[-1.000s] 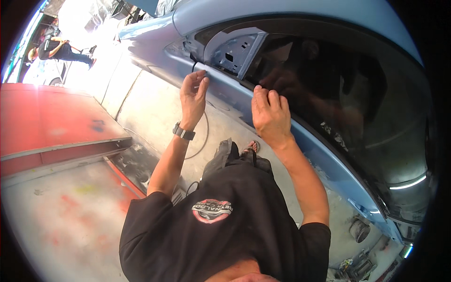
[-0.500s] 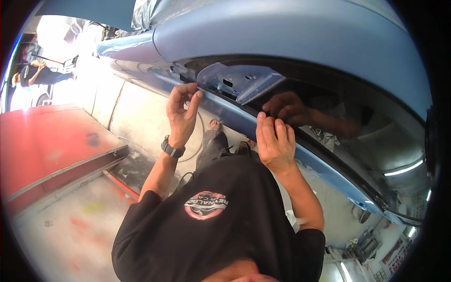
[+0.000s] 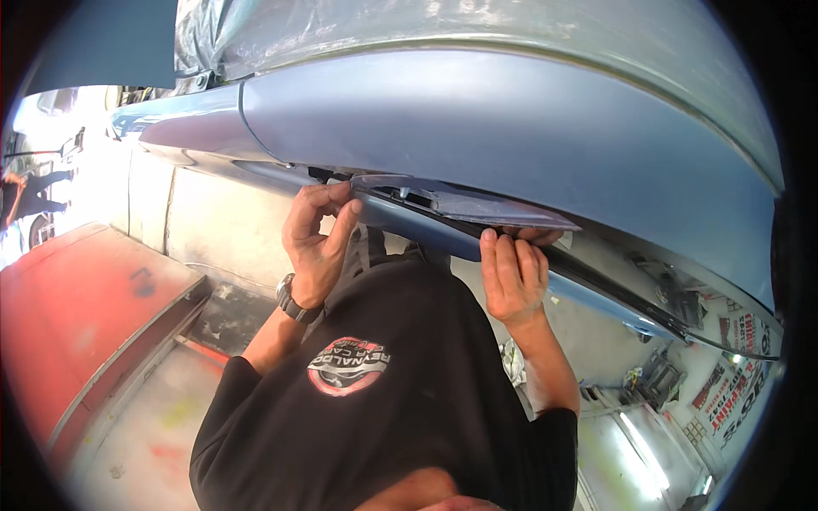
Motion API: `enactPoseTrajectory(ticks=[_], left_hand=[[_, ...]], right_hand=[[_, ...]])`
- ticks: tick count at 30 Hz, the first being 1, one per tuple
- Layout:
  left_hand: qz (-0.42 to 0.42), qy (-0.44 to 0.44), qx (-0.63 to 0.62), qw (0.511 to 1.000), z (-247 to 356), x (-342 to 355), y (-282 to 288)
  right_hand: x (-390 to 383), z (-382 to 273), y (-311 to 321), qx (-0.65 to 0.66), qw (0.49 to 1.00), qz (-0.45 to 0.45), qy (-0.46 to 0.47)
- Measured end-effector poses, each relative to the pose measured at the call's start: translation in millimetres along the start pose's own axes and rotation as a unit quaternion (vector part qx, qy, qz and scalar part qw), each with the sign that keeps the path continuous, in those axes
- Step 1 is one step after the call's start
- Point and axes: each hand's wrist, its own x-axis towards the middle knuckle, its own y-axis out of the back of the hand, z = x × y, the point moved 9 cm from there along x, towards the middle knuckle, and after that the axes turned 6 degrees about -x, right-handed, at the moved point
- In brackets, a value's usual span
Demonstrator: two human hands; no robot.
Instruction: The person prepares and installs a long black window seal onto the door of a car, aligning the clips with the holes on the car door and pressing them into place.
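Note:
A black window trim strip (image 3: 596,277) runs along the lower edge of the side window on a blue car door (image 3: 417,228). My left hand (image 3: 317,238), with a dark watch on its wrist, pinches the strip's end at the left, thumb and forefinger nearly together. Farther right, my right hand (image 3: 515,277) has its fingers side by side over the same strip, touching it; its thumb is hidden. Between the hands, dark glass (image 3: 503,203) shows pale shapes, and I cannot tell which are reflections.
Above the door curves the blue roof (image 3: 477,111), with clear plastic sheeting (image 3: 545,34) beyond it. A red panel (image 3: 102,289) stands at the left on a paint-spotted floor. At the far left is another person (image 3: 36,194). Clutter and lettered signs are at the lower right.
My view has shifted closer over the roof, so more roof and plastic sheeting show and less glass. Both hands remain at the trim strip, the right slightly farther right and lower in view.

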Motion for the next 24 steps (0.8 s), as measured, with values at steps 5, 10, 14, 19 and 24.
enactPoseTrajectory(ticks=[5, 10, 14, 19, 24], left_hand=[[0.001, -0.003, 0.015, 1.0, -2, 4, 0], [-0.012, 0.022, 0.009, 1.0, -9, 4, -2], [-0.007, 0.046, -0.025, 0.999, -15, 0, -1], [-0.015, 0.023, -0.025, 0.999, -11, -5, -3], [-0.009, 0.106, -0.131, 0.986, -21, -12, -6]], right_hand=[[-4, 0, -1, 0.009, 1.0, -0.026, -0.001], [-8, 1, -2, 0.007, 1.0, -0.013, -0.014], [-8, 1, -2, 0.007, 1.0, -0.016, -0.015], [-10, 2, -3, 0.017, 1.0, 0.001, -0.021], [-17, 8, -6, 0.053, 0.998, 0.013, -0.027]])
